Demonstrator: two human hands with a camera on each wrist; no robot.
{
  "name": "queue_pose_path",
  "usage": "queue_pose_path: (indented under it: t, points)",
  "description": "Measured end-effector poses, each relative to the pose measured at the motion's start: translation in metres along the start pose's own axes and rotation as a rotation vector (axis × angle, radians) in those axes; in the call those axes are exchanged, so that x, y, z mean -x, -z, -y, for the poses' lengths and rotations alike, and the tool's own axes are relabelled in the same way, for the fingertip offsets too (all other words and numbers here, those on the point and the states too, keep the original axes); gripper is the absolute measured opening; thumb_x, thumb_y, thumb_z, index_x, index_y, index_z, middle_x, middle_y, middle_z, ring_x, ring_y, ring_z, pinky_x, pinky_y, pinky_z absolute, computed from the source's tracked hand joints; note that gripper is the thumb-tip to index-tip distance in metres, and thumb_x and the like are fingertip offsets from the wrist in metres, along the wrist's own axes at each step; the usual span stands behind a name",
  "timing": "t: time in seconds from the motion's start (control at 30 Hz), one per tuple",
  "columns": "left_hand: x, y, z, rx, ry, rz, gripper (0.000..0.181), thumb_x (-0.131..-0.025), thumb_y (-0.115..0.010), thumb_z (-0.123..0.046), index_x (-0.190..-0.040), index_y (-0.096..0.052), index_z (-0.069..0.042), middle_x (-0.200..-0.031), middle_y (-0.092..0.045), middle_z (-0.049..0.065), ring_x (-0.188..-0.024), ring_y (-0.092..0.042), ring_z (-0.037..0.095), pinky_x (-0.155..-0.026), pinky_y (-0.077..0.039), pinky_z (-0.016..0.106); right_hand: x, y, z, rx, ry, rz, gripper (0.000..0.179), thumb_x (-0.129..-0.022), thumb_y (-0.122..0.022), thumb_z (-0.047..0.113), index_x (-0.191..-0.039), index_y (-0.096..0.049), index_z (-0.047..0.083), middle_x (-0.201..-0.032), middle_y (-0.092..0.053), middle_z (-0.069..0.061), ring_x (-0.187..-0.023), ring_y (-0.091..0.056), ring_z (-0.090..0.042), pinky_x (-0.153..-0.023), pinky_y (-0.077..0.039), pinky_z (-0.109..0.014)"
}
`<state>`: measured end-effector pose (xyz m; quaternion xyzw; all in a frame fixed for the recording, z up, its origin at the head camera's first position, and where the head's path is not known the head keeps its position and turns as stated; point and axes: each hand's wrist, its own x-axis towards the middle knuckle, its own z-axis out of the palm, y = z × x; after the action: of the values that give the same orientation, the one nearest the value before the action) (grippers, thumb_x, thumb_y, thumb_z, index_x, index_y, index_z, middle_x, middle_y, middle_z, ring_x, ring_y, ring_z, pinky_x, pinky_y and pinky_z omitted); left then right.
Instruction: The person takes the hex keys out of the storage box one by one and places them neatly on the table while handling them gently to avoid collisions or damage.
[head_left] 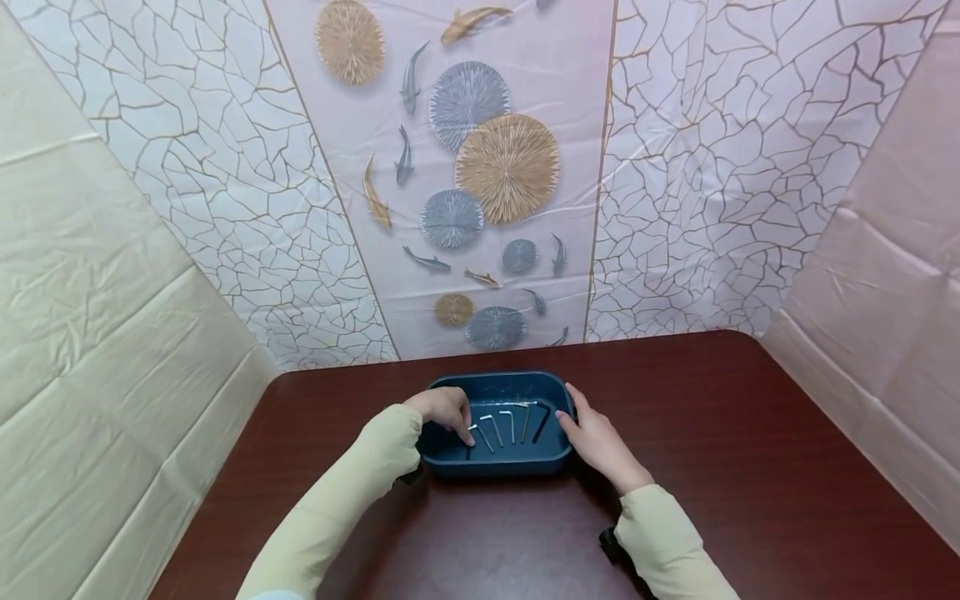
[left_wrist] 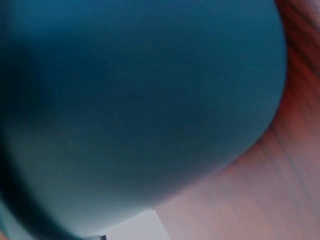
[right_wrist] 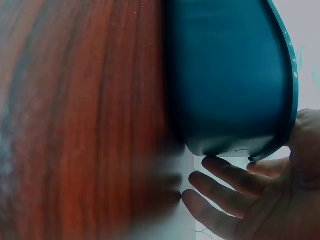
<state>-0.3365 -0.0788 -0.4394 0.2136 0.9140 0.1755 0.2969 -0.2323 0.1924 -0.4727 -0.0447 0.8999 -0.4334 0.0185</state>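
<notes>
A dark blue plastic tray (head_left: 495,469) stands on the table, its side filling much of the left wrist view and the upper right wrist view. Several hex keys lie in a row inside, among them a silver hex key (head_left: 512,427) and a black hex key (head_left: 542,422). My left hand (head_left: 446,408) reaches over the tray's left end, fingertips pinching a small dark hex key (head_left: 468,453), mostly hidden by the fingers. With the thumb over the rim and fingers along the outside, my right hand (head_left: 597,437) holds the tray's right end.
The dark red-brown wooden table (head_left: 690,467) extends around the tray. Behind it hangs a patterned cloth (head_left: 495,275), and pale cloth walls (head_left: 127,375) close in both sides.
</notes>
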Motion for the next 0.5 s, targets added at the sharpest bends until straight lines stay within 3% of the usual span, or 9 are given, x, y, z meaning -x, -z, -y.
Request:
queue_pose_path:
  t: [0.23,0.5]
  points:
    - [0.0003,-0.0043,-0.0005,-0.015,0.019,-0.037,0.024,-0.082,-0.086,-0.021,-0.074,-0.067,-0.010,-0.069,-0.057,-0.002,-0.064,-0.053,0.011,-0.065,-0.050,0.029,-0.0001,0.0003,0.0009,-0.011,-0.012,0.005,0.064,-0.109,-0.046,0.023,-0.160,-0.015,0.001,-0.149,-0.042,-0.031,-0.112,-0.059,-0.034,-0.083,-0.048,-0.044]
    - [0.0014,-0.0037,-0.0034,-0.044,0.049,-0.048,0.025,-0.082,-0.086,-0.026,-0.072,-0.068,-0.011,-0.068,-0.059,-0.002,-0.063,-0.054,0.011,-0.065,-0.051,0.029,0.0013,-0.0001,0.0004,-0.030,-0.010,0.007,0.065,-0.109,-0.046,0.024,-0.160,-0.013,0.002,-0.153,-0.037,-0.031,-0.130,-0.051,-0.041,-0.099,-0.046,-0.055]
